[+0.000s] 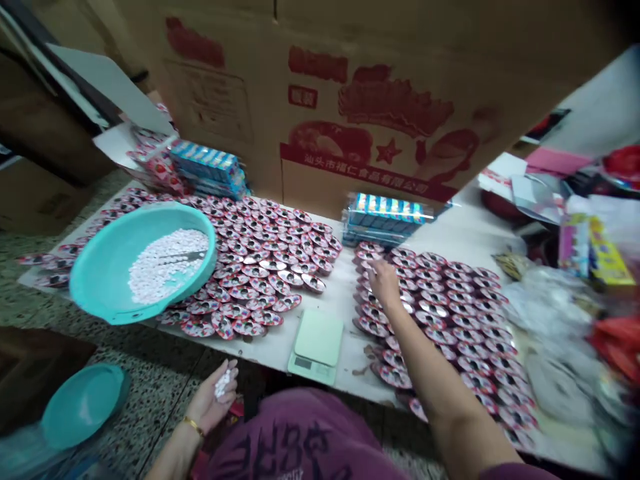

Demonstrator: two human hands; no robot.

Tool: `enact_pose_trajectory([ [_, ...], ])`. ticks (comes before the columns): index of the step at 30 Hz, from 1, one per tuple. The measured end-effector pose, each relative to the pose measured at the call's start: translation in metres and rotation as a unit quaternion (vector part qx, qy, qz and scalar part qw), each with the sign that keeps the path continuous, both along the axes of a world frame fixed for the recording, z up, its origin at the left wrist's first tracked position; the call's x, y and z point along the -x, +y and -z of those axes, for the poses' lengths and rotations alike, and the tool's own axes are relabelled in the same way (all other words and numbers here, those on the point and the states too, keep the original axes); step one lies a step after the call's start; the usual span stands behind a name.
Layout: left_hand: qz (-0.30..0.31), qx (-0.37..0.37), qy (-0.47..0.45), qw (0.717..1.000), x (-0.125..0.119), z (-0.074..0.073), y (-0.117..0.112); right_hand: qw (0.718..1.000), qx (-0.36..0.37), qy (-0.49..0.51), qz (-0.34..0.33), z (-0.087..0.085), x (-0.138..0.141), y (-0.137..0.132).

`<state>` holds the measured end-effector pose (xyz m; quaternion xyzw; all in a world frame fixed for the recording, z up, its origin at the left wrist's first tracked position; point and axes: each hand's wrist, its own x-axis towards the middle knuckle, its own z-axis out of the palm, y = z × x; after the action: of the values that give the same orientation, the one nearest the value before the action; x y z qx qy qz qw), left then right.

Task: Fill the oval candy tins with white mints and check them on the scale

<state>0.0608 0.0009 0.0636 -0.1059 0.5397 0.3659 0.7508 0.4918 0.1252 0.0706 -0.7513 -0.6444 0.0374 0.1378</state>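
Note:
My left hand (214,399) is held low beside my lap, palm up and cupped around a small heap of white candy pieces (223,383). My right hand (384,281) reaches out over the right-hand spread of small round foil cups (450,313), its fingers pinched together just above the cups at the far left of that group; what they hold is too small to see. A second, larger spread of the same cups (260,267) covers the table to the left. A teal basin (143,260) filled with white candy pieces rests tilted on those cups.
A pale green kitchen scale (316,347) sits at the table's front edge between the two spreads. A large printed cardboard box (350,93) stands at the back, with stacked blue packets (383,217) against it. Another teal basin (83,403) lies on the floor. Cluttered bags and packaging (590,293) lie at the right.

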Motion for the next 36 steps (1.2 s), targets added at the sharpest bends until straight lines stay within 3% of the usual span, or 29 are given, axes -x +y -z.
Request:
enact_pose_trajectory([
  [4,0.061,-0.025,-0.060,0.996,-0.017,0.001,0.018,0.992,0.108,-0.056,-0.041,-0.005,-0.002,-0.110],
  [7,0.095,-0.036,-0.101,0.990,-0.038,-0.005,0.030,0.978,0.171,-0.116,-0.036,0.005,0.013,-0.143],
  [10,0.111,-0.049,-0.127,0.984,-0.057,-0.014,0.035,0.974,0.168,-0.147,-0.041,0.010,0.026,-0.144],
  [13,0.111,-0.053,-0.135,0.983,-0.070,-0.021,0.031,0.979,0.132,-0.140,-0.070,-0.001,0.043,-0.140],
  [17,0.092,-0.030,-0.114,0.989,-0.077,-0.023,0.015,0.972,0.097,-0.103,-0.186,-0.019,0.087,-0.137],
  [20,0.069,-0.028,-0.119,0.990,-0.078,-0.021,0.004,0.957,0.110,-0.090,-0.254,-0.019,0.119,-0.131],
  [25,0.067,-0.044,-0.162,0.984,-0.074,-0.020,-0.008,0.960,0.115,-0.052,-0.252,-0.018,0.155,-0.131],
  [27,0.075,-0.046,-0.174,0.981,-0.070,-0.019,-0.012,0.941,0.108,-0.007,-0.320,-0.024,0.176,-0.138],
  [30,0.075,-0.031,-0.172,0.982,-0.063,-0.014,-0.020,0.892,0.113,0.036,-0.436,-0.032,0.212,-0.147],
  [33,0.067,-0.002,-0.154,0.986,-0.055,-0.010,-0.028,0.871,0.134,0.034,-0.472,-0.032,0.238,-0.151],
  [36,0.072,0.031,-0.112,0.991,-0.049,-0.011,-0.034,0.860,0.145,0.035,-0.487,-0.029,0.246,-0.152],
])
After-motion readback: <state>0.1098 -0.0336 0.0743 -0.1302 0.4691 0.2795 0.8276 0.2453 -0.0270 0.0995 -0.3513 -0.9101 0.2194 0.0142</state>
